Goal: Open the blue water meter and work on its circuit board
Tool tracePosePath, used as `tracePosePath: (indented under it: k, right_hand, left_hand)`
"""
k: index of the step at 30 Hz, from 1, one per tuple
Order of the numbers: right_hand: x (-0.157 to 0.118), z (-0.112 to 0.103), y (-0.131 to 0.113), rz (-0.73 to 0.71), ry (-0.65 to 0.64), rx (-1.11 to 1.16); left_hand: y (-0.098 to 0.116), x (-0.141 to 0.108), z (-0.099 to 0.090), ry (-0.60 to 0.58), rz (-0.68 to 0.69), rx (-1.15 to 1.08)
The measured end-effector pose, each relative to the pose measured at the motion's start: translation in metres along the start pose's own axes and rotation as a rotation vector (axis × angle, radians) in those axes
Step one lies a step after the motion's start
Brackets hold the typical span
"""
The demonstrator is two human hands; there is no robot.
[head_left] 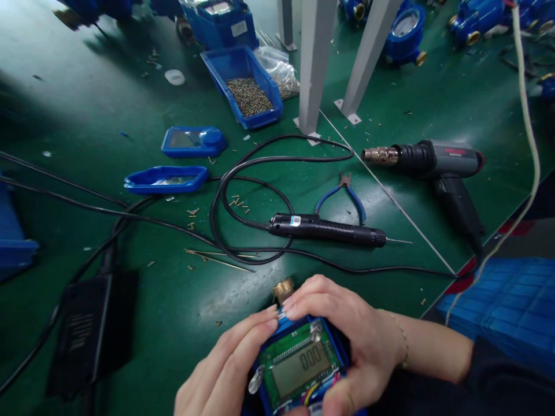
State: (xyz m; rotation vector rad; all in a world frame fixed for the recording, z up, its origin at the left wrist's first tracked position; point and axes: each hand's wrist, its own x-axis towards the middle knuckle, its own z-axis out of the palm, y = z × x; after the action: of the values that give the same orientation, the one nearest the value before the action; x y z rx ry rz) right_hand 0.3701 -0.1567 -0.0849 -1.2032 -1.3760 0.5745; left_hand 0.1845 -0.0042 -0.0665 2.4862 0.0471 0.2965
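At the bottom centre is a blue meter with a green circuit board point(271, 353), coloured wires and a small display reading 0.00. A brass threaded fitting point(283, 289) sticks out at its far end. My left hand point(232, 361) wraps round the meter's left side, fingertips on its far edge. On the right side, my right hand point(347, 329) grips it, with the thumb low by the wires. Beyond the hands lies a black electric screwdriver point(327, 230), and blue-handled cutters point(342, 193) rest just behind it.
A heat gun point(451, 162) lies at right. Two blue covers point(193, 141) and a blue bin of screws point(249, 95) are further back. Grey metal legs point(316, 69) stand on the green table point(173, 312). Black cables cross it, and a black power box point(82, 335) sits at left.
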Motion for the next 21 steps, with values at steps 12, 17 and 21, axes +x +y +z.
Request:
tracePosePath:
  k: [12,17,21]
  right_hand:
    - [-0.003,-0.004,-0.016,0.122,-0.155,0.031]
    - [-0.016,0.000,-0.019,-0.001,-0.139,-0.116]
    - [-0.010,0.001,-0.018,0.015,-0.117,-0.050]
  left_hand:
    - [0.017,0.002,-0.001,0.043,0.099,0.041]
    - [0.019,0.003,-0.003,0.060,0.189,-0.012]
    - [0.022,0.009,-0.005,0.064,0.148,-0.009]
